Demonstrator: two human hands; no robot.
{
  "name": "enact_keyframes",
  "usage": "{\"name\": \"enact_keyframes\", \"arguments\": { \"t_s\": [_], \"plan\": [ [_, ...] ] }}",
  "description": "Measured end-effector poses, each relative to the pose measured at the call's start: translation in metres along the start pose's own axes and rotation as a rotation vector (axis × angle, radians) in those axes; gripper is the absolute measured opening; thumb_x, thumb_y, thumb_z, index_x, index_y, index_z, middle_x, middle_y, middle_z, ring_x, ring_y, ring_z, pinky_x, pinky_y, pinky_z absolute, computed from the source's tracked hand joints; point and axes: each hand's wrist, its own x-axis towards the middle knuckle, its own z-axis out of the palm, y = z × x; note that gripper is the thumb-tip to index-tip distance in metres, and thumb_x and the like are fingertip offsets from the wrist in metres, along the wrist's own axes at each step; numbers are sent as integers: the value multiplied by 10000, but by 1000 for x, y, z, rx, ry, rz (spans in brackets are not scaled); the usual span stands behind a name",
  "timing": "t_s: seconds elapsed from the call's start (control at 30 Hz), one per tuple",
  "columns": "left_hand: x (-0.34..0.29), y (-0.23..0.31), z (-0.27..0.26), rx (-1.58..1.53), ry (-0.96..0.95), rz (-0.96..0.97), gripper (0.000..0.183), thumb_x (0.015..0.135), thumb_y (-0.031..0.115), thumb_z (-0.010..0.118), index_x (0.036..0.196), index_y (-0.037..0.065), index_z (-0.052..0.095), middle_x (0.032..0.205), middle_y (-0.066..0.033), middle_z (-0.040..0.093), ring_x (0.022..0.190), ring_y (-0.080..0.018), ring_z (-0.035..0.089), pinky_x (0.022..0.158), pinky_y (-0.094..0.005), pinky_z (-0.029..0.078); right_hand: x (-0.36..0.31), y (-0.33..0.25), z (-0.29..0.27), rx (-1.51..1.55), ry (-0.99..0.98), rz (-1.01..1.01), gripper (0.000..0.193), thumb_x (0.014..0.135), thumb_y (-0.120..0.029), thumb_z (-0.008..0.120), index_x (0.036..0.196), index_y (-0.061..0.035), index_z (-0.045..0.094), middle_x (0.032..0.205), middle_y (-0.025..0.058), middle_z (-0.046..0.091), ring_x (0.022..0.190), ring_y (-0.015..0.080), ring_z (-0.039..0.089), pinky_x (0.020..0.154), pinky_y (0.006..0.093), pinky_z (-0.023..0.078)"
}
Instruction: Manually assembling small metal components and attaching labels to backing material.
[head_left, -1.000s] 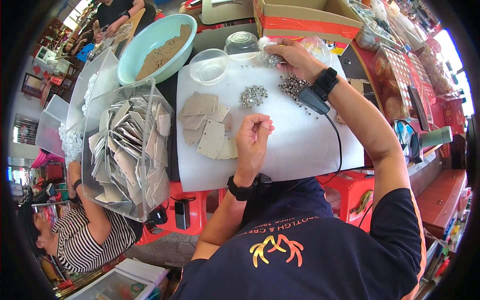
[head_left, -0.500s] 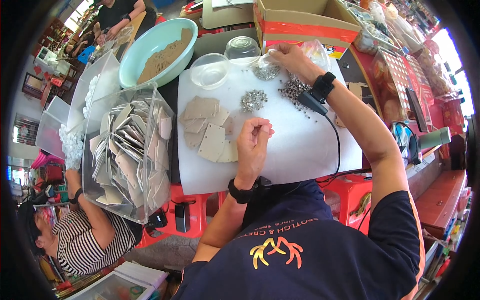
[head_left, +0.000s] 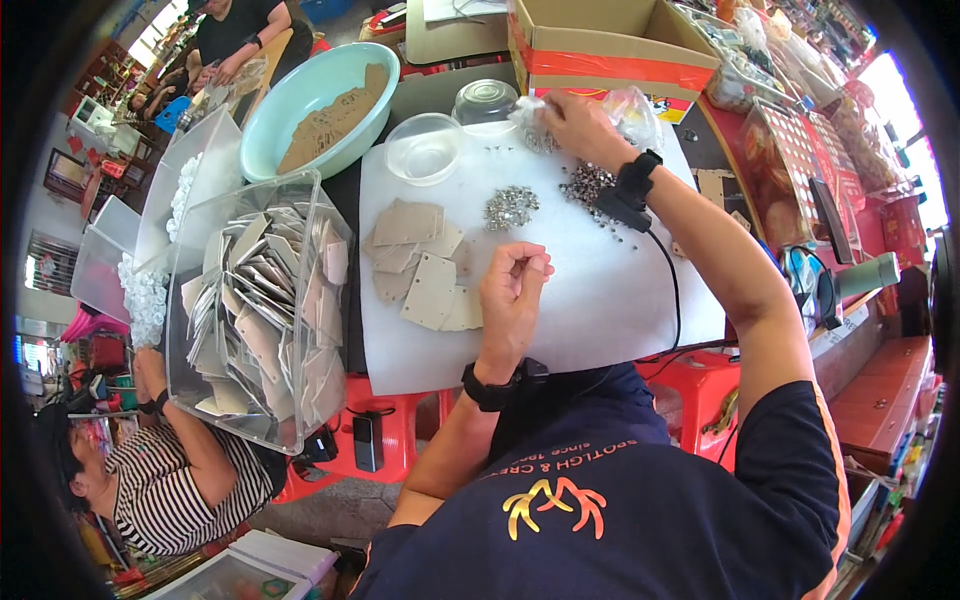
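Observation:
My right hand (head_left: pixel 585 128) reaches to the far side of the white sheet (head_left: pixel 420 360), its fingers closed on a small clear plastic bag (head_left: pixel 527 112). Small silver metal pieces lie just under the bag, partly hidden. Nearer to me sits another pile of silver metal pieces (head_left: pixel 511 207), with a darker pile of metal pieces (head_left: pixel 590 186) to its right. My left hand (head_left: pixel 510 300) is held over the middle of the sheet with fingertips pinched; whatever they hold, if anything, is too small to make out. Left of it lie flat beige cards with small holes (head_left: pixel 432 290).
A clear bin (head_left: pixel 297 425) full of beige pieces stands left, beside a pale blue basin (head_left: pixel 255 120) of brown pieces. Clear round tubs (head_left: pixel 423 150) and a cardboard box (head_left: pixel 610 60) stand at the back. A co-worker in stripes (head_left: pixel 180 490) sits at the left.
The plastic bag in my right hand now shows more fully, and the hand has shifted slightly to the right. My left hand keeps its pinch. The whole view has moved slightly.

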Motion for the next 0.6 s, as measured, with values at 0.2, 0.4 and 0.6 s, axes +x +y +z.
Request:
{"name": "enact_keyframes", "arguments": {
  "t_s": [0.2,0.4,0.6],
  "plan": [
    [1,1,0,2,-13,9,93,983,13,565,1074,-5,570,954,-51,616,851,-111,608,806,-261,519,-3,4,2,0,182,-142,295,882,-218,595,1098,-23,644,991,252,675,945,430,648,829,495,507],
    [0,-3,-1,-19,-12,16,91,979,3,563,1069,-5,570,946,-49,612,846,-109,605,806,-258,514,-9,-30,8,-5,-21,-360,258,873,-91,567,1104,-45,672,1100,152,657,1058,347,626,884,426,514],
    [0,-5,-2,-35,-13,21,85,980,5,564,1063,-7,574,950,-47,610,843,-111,602,804,-255,504,-2,-18,49,-285,-120,-659,349,839,-17,580,1177,-55,657,1161,132,656,1093,312,599,925,404,488]
  ]
}}
